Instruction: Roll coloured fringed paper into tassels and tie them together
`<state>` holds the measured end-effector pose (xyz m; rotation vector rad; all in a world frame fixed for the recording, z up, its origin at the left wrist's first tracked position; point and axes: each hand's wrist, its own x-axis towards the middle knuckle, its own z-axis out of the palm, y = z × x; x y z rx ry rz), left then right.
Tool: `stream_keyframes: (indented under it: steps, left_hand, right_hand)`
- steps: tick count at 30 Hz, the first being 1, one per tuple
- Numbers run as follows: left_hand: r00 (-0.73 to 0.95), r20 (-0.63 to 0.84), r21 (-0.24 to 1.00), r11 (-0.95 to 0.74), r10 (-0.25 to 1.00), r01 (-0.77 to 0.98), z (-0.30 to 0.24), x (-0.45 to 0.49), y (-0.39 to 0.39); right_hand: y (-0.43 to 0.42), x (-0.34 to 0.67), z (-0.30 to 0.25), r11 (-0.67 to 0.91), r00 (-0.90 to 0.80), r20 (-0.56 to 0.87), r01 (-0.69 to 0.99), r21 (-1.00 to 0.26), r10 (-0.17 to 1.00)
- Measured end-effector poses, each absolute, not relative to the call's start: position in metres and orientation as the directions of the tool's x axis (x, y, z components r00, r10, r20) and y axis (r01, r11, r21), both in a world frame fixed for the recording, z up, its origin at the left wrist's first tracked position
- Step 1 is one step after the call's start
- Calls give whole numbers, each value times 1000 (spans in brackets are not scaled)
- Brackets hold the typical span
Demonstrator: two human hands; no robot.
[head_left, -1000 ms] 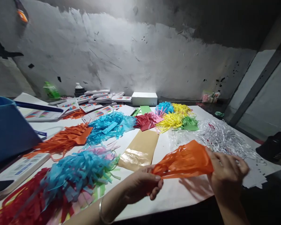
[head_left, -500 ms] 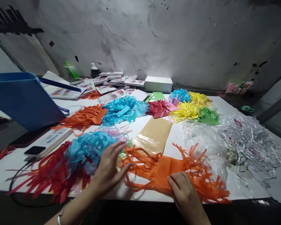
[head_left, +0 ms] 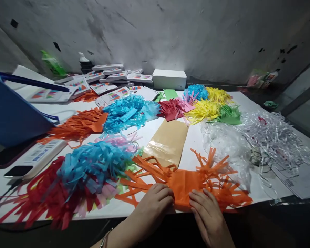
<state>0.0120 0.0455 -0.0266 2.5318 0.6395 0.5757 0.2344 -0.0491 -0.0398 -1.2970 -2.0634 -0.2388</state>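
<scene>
A fringed sheet of orange tissue paper (head_left: 185,182) lies at the table's near edge, its cut strips spread to both sides of a plain middle band. My left hand (head_left: 155,203) is closed on the left side of that band, fingers curled, thumb hidden. On the band's right side my right hand (head_left: 205,210) presses its fingers together at the near edge; its thumb is hidden too. Just beyond the orange sheet lies a shiny tan envelope (head_left: 167,141). Left of my hands, blue fringed tissue paper (head_left: 93,162) rests over red fringed tissue paper (head_left: 49,193).
Farther back are more fringe bundles, blue (head_left: 129,113), yellow (head_left: 204,112) and green (head_left: 228,115). Clear plastic (head_left: 224,144) and silvery strips (head_left: 276,137) lie at right. A white box (head_left: 169,79), flat printed packets (head_left: 113,74), a blue bin (head_left: 12,110) and a white device (head_left: 34,158) stand around.
My left hand has come down and right from above the orange strips onto the sheet's middle band. The right hand stays on the sheet. The view has shifted slightly.
</scene>
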Motion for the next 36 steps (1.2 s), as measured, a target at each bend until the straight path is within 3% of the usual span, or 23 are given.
stream_keyframes:
  steps: [7, 13, 17, 20, 22, 26, 31, 36]
  left_hand:
    - [793, 141, 560, -708, 593, 430, -10, 19, 42]
    - [785, 83, 430, -733, 614, 527, -9, 26, 43]
    - [802, 88, 488, -727, 591, 483, -8, 27, 44]
    - [805, 47, 513, -706, 591, 488, -2, 27, 49]
    - [770, -58, 512, -643, 636, 569, 5, 30, 55]
    - [682, -253, 506, -506, 686, 698, 23, 44, 73]
    - [712, -261, 507, -535, 652, 676, 32, 49, 88]
    - [780, -139, 486, -645, 610, 590, 24, 15, 85]
  right_hand:
    - [-48, 226, -32, 413, -186, 622, 877, -243, 760]
    - [-45, 220, -32, 373, -138, 644, 895, -244, 752]
    - [-46, 221, -30, 373, -159, 621, 899, -231, 768]
    - [-47, 224, -28, 297, -46, 531, 868, -399, 846]
    - [-44, 226, -27, 218, 29, 442, 840, -496, 896]
    - [-28, 233, -31, 52, 115, 298, 865, -499, 947]
    - [-14, 241, -33, 15, 126, 262, 879, -477, 957]
    - [-29, 247, -31, 175, 5, 314, 824, -539, 949]
